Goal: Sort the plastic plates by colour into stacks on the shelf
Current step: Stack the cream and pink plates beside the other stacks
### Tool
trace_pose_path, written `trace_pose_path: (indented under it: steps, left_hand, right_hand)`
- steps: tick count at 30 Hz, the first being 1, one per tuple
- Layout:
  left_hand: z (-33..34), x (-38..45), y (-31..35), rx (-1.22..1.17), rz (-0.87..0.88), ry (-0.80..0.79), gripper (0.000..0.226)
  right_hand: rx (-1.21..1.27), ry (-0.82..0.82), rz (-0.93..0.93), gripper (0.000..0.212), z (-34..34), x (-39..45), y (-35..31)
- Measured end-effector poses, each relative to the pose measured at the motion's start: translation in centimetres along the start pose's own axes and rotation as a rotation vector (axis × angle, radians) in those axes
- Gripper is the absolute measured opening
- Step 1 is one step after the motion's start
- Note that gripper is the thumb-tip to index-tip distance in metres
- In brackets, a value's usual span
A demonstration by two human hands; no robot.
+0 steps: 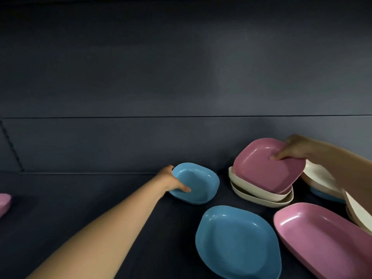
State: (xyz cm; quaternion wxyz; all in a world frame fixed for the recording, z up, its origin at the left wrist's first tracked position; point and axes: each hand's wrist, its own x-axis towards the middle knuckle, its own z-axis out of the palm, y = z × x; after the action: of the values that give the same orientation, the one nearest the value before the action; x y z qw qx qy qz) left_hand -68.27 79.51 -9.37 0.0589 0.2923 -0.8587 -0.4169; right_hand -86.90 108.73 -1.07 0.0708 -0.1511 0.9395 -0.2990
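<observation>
My left hand [171, 181] pinches a level blue plate [198, 183] just left of the cream stack [259, 193]. My right hand [291, 149] grips a pink plate [263, 168], tilted toward me, above that stack.

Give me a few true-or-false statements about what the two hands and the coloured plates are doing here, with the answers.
1. The left hand grips a blue plate by its rim. True.
2. The right hand holds a cream plate. False: it holds a pink plate, tilted above the cream plates.
3. A second blue plate lies on the shelf nearer the camera, with no hand on it. True.
4. Both hands are empty. False: each hand holds a plate.
5. The large pink plate at lower right rests on top of the near blue plate. False: it lies beside it, to the right.
</observation>
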Motion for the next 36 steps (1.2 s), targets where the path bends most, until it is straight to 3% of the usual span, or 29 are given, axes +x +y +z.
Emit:
trace_pose_path:
  steps: [4,11,25,32,36]
  left_hand:
    - [-2.2,-1.8,-1.3,-0.292,0.031,0.082,0.064]
    - [-11.0,-7.0,-6.4,-0.595,0.062,0.243,0.045]
    - [-35.1,-14.6,-25.1,-0.654,-0.01,0.483,0.046]
    - [-43.4,-15.2,-34.4,-0.699,-0.059,0.539,0.045]
    - [-45.4,-14.6,-37.2,-0.718,-0.083,0.508,0.045]
  right_hand:
    - [0.2,0.146,-0.04,0.042,-0.2,-2.5,-3.1]
    - [0.386,0.144,-0.126,0.045,5.9,-9.4,-12.7]
    - [0.645,-0.023,-0.167,0.054,26.0,-23.4,-36.8]
    - [0.67,-0.06,-0.038,0.052,36.7,-26.6,-43.1]
    - [0.547,-0.05,0.048,0.046,40.3,-27.2,-44.3]
